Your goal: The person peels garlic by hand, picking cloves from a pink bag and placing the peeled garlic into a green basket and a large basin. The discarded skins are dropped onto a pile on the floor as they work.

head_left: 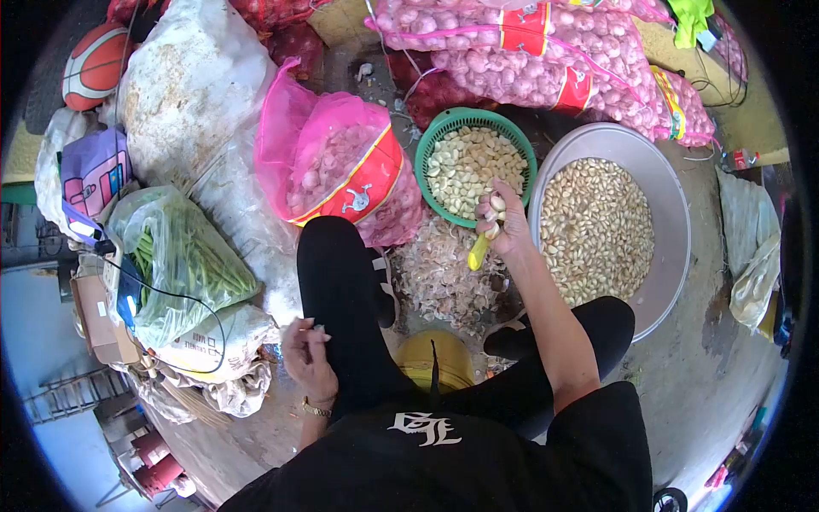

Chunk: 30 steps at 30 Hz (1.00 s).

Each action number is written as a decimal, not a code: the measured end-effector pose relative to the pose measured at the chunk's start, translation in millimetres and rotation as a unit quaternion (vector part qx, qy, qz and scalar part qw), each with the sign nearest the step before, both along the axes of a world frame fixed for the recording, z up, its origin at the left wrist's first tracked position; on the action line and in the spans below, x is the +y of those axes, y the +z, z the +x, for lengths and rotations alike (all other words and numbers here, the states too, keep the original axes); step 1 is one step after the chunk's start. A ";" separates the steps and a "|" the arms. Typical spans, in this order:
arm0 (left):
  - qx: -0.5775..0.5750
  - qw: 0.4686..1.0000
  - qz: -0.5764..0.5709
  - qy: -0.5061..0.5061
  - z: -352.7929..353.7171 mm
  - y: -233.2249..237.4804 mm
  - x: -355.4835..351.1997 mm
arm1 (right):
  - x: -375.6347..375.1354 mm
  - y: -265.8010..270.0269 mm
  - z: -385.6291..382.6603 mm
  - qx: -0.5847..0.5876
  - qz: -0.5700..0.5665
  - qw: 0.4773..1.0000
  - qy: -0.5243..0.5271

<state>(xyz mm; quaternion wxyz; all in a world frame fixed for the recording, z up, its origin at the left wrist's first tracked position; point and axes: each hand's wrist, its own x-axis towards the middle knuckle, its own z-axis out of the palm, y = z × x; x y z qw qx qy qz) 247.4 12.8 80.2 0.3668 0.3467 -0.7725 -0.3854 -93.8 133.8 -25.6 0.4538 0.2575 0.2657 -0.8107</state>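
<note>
My right hand is closed around several garlic cloves and a tool with a yellow handle; the tool's other end is hidden. It hangs over the near rim of a green basket that contains peeled, pale cloves. Right of this hand stands a big grey-white tub with many unpeeled cloves. My left hand is beside my left knee, fingers loosely bent and apart, with nothing visible in it. Garlic skins lie heaped on the floor between my legs.
An opened pink mesh sack of garlic stands left of the basket. Full garlic sacks are stacked behind. A yellow bucket or stool is between my legs. On the left are a bag of green vegetables, a white sack and a basketball.
</note>
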 end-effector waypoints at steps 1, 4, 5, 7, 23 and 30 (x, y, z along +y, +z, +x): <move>0.001 1.000 -0.001 0.003 6.1 -2.8 -8.4 | -0.4 0.4 1.4 0.001 -0.001 1.000 0.003; -0.034 0.945 -0.019 0.325 69.8 -20.6 -77.6 | 3.0 -1.7 -0.9 -0.001 0.004 1.000 0.031; -0.038 0.915 -0.021 0.400 110.5 -22.1 -104.7 | 4.7 -4.9 -1.8 -0.002 0.001 0.999 0.037; -0.013 0.824 -0.047 0.564 155.7 -0.5 -144.7 | 6.9 -14.4 -5.9 -0.001 0.005 0.999 0.043; -0.266 0.943 -0.120 0.162 176.9 184.8 -296.4 | 16.9 -42.6 -12.6 0.018 0.049 0.998 0.045; -0.327 0.931 -0.122 0.106 160.8 191.3 -322.4 | 17.1 -37.4 -10.7 0.025 0.076 0.996 0.045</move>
